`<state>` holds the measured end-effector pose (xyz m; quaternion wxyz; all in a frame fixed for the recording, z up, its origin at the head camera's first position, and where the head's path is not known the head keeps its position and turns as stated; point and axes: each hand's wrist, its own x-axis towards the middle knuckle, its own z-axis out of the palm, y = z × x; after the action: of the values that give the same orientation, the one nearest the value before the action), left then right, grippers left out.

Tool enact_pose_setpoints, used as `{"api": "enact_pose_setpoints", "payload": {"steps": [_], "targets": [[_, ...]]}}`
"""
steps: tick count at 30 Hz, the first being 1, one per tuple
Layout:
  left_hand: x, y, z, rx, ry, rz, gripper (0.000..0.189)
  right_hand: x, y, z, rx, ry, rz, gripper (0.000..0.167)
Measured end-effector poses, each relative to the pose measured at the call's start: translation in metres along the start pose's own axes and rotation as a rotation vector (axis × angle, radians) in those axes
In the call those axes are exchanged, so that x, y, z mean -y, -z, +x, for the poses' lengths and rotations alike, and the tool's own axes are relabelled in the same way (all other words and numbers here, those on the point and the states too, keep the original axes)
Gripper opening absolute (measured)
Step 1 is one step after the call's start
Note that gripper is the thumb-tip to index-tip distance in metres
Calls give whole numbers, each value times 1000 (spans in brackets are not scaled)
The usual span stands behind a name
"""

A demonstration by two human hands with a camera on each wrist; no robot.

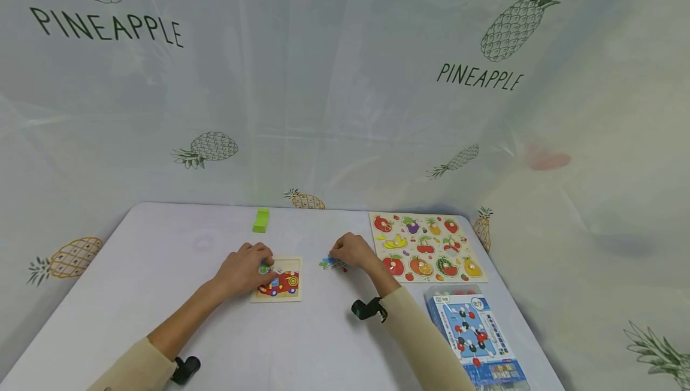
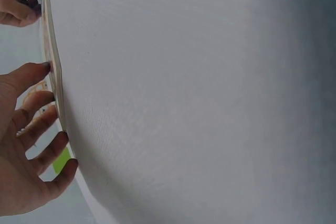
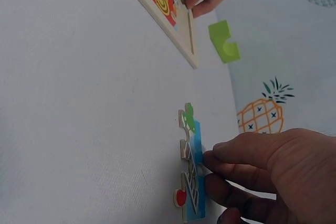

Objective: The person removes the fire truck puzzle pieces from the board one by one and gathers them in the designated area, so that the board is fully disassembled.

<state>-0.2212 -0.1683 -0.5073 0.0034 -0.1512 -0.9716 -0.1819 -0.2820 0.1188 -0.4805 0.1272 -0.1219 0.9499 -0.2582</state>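
My left hand (image 1: pixel 246 268) rests on a small wooden jigsaw board (image 1: pixel 276 296) with a red vehicle picture. Its thumb and fingers are spread, with the tips on the board's inlaid part, as the right wrist view also shows. To the right, my right hand (image 1: pixel 353 251) has its bent thumb and fingers drawn together at joined jigsaw pieces (image 3: pixel 195 182). These pieces are blue, green and grey-white with a red round part, low at the tabletop. The fingertips meet their far, blue edge; the exact contact is partly hidden.
Behind the board lies a bright green block (image 1: pixel 261 221) with a notch. A fruit puzzle board (image 1: pixel 428 247) lies at the back right. Nearer, a clear box with a blue molecule-model label (image 1: pixel 474 337) stands by the table's right edge. A pineapple-print curtain (image 1: pixel 334 97) surrounds the white table.
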Motion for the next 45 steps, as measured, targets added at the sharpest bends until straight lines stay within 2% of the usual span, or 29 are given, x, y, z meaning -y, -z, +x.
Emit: {"api": "enact_pose_setpoints", "payload": {"steps": [12, 15, 23, 31, 37, 45], "targets": [[0, 1, -1, -2, -3, 0, 29, 1, 0, 0, 10, 4, 1, 19], [2, 2, -2, 1, -20, -6, 29, 2, 0, 1, 7, 10, 10, 18], [7, 6, -3, 40, -52, -43, 30, 5, -8, 6, -7, 93, 68, 17], [8, 8, -3, 39, -30, -51, 43, 32, -31, 6, 18, 155, 101, 13], [6, 10, -4, 40, -13, -39, 49, 57, -49, 2, 38, 229, 62, 13], [6, 9, -7, 5, -11, -7, 49, 71, -62, 5, 79, 264, 53, 13]]}}
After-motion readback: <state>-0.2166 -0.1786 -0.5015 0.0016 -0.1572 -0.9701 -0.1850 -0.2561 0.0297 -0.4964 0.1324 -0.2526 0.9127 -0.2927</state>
